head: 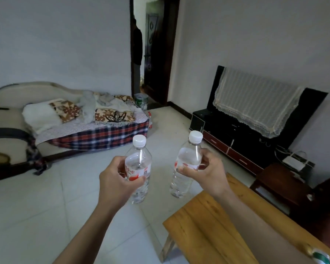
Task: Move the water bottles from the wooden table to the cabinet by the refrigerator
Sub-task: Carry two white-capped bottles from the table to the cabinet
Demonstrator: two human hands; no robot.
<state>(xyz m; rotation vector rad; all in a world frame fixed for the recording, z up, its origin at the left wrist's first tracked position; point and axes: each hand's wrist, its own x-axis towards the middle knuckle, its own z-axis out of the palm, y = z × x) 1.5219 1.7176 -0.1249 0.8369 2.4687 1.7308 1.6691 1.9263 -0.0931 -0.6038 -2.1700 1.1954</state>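
1. Nearest the camera, the wooden surface [208, 221] fills the lower right. The part of it in view carries no water bottles; only a green-and-white object [321, 258] shows at its near right corner, cut off by the frame edge, and I cannot tell what it is.

2. Just beyond the surface's far left corner, the right hand [208, 173] has its fingers [189, 169] wrapped round the middle of the right bottle [187, 162], which is clear of the surface, tilted slightly, white cap up.

3. Left of the surface, over the tiled floor [55, 197], the left hand [116, 180] grips the left bottle [138, 168] round its labelled waist, thumb across the front. This bottle is also held in the air, near upright. The two bottles are near each other but apart.

4. Judged from this, the pick-up is done for these two bottles: both are off the surface and in hand. The carrying and setting down are left.

5. Farther off, beyond the surface to its right, a dark TV stand [236, 141] holds a screen draped with a lace cloth [255, 103]. To the far left of the surface sits a bed [74, 119] with pillows and a plaid cover.

6. Farthest, straight past the bottles, an open doorway [152, 54] leads out. Neither the refrigerator nor the cabinet is visible, so the destination presumably lies outside this view. Whether more bottles wait on the hidden part of the surface cannot be told.
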